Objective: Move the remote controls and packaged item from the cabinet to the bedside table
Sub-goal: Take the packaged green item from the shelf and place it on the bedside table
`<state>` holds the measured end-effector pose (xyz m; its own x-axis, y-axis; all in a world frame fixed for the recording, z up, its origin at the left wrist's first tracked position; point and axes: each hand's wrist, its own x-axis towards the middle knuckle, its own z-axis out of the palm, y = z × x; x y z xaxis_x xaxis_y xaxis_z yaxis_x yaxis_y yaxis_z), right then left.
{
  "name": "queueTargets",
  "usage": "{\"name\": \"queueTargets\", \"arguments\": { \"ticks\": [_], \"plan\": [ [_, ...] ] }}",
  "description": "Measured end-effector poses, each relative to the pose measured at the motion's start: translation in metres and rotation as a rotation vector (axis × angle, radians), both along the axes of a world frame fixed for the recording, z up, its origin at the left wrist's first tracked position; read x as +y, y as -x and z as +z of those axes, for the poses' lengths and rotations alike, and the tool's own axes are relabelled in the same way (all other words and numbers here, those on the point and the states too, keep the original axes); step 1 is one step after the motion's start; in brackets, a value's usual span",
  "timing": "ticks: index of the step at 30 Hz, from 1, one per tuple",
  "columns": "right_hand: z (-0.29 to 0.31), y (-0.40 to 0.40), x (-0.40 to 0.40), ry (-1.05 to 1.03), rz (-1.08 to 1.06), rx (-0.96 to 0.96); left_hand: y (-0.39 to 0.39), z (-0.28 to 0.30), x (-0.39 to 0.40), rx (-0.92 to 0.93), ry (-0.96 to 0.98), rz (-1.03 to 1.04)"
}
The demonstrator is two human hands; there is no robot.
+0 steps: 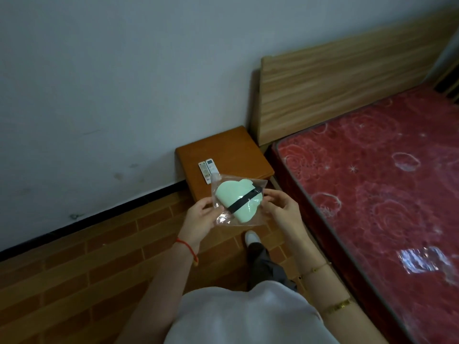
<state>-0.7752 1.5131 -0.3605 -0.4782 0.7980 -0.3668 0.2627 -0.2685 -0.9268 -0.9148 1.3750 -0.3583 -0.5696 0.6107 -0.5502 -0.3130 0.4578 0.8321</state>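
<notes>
I hold a packaged item [238, 198], a pale green soft thing with a black band in a clear plastic bag, in both hands in front of the bedside table [231, 150]. My left hand [201, 216] pinches the bag's left edge and my right hand [278, 207] pinches its right edge. Two white remote controls [208, 170] lie side by side on the table's near left part; the bag hides their lower ends. The cabinet is out of view.
The brown wooden bedside table stands against the pale wall, beside a bed with a red patterned mattress [372, 182] and a wooden headboard [335, 88]. My foot in a white shoe [252, 237] rests on the brick-patterned floor [87, 264].
</notes>
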Motion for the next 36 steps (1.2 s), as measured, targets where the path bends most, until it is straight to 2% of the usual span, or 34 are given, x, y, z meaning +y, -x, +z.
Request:
{"name": "queueTargets", "arguments": {
  "ticks": [9, 16, 21, 26, 36],
  "plan": [
    [-0.023, 0.095, 0.153, 0.072, 0.216, -0.051, 0.061, -0.024, 0.126, -0.024, 0.013, 0.224],
    [-0.071, 0.176, 0.247, 0.104, 0.278, -0.175, 0.118, -0.069, 0.215, -0.061, 0.130, 0.397],
    [-0.132, 0.222, 0.288, 0.155, 0.277, -0.316, 0.158, -0.118, 0.257, -0.095, 0.233, 0.414],
    [-0.204, 0.253, 0.314, 0.231, 0.271, -0.379, 0.194, -0.186, 0.288, -0.143, 0.282, 0.385],
    [-0.356, 0.302, 0.344, 0.200, 0.351, -0.477, 0.238, -0.332, 0.326, -0.162, 0.356, 0.425]
  ]
}}
